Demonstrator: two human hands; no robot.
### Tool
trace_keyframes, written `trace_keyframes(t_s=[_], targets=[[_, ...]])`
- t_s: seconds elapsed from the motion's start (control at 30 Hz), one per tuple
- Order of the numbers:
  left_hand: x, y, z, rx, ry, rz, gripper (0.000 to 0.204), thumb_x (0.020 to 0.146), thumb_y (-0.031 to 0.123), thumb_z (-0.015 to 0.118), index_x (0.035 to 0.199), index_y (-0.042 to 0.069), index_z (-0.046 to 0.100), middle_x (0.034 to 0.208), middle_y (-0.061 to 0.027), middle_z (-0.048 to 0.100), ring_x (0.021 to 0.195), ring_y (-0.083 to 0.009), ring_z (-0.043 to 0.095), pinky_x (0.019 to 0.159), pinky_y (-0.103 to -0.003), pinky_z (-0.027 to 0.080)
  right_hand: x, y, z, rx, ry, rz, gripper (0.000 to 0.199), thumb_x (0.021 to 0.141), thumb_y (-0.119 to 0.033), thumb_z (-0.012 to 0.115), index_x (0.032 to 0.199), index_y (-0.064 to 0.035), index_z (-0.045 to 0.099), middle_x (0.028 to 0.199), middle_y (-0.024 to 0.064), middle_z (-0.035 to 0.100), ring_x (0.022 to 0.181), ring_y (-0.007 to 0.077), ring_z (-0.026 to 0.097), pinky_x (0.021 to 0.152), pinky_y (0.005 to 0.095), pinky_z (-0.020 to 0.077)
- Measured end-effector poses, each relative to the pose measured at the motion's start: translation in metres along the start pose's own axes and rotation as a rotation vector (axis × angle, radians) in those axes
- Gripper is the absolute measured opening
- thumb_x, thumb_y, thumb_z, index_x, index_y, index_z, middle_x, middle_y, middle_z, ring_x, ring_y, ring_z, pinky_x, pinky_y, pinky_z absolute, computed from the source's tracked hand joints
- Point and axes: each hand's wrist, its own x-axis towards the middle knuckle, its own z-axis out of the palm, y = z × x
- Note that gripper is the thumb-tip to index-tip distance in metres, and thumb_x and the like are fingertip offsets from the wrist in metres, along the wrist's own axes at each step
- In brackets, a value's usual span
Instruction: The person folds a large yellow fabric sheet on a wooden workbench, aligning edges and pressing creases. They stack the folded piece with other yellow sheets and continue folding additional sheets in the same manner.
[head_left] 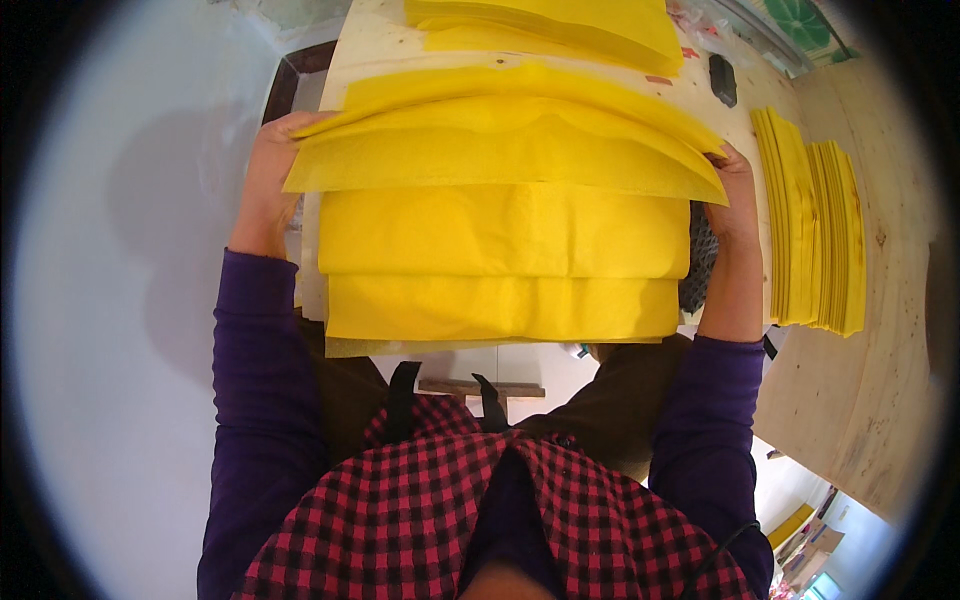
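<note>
A yellow fabric sheet (510, 150), thin and slightly see-through at its edge, stretches between my hands across the worktable. My left hand (278, 165) grips its left end, with the thumb lying along the top. At the opposite end my right hand (735, 190) is closed on the right corner, its fingers partly hidden by the fabric. The held part bows upward in layered folds. Below it, nearer to me, lies more yellow fabric (500, 235) in flat, overlapping layers, the lowest hanging over the table's front edge.
Yellow sheets (560, 25) lie stacked at the far side of the wooden table (370, 55). Folded yellow bundles (810, 220) stand in rows on the right, beside a wooden board (890, 180). A small black object (722, 80) sits at the back right. A white wall (130, 250) borders the left.
</note>
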Motion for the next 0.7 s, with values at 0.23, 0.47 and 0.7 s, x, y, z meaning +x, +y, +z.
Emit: trace_keyframes(t_s=[0.23,0.47,0.7], targets=[[-0.012,-0.001,-0.002,-0.011,-0.188,0.127,0.020,0.083,-0.001,0.063,0.101,-0.001,0.071,0.101,-0.0100,0.069,0.090,-0.0165,0.065,0.083,-0.026,0.052,-0.008,0.008,-0.009,-0.166,-0.130,-0.081,0.014,0.081,0.007,0.063,0.091,0.0002,0.070,0.100,0.0073,0.068,0.093,0.0147,0.063,0.085,0.0267,0.0497],[-0.011,-0.010,-0.006,0.184,-0.210,0.361,0.022,0.080,-0.003,0.063,0.099,0.003,0.072,0.108,-0.0108,0.068,0.098,-0.0188,0.064,0.089,-0.029,0.050,-0.017,0.013,-0.005,-0.256,-0.131,-0.218,0.015,0.079,0.009,0.064,0.088,-0.0006,0.069,0.099,0.0080,0.068,0.093,0.0164,0.063,0.086,0.0261,0.0490],[-0.012,-0.019,-0.006,0.202,-0.184,0.424,0.022,0.078,-0.004,0.065,0.097,0.004,0.073,0.106,-0.0095,0.068,0.097,-0.0189,0.064,0.089,-0.028,0.050,-0.018,0.021,-0.006,-0.275,-0.140,-0.253,0.014,0.079,0.009,0.065,0.088,-0.0006,0.069,0.102,0.0075,0.068,0.094,0.0162,0.063,0.086,0.0254,0.0483]])
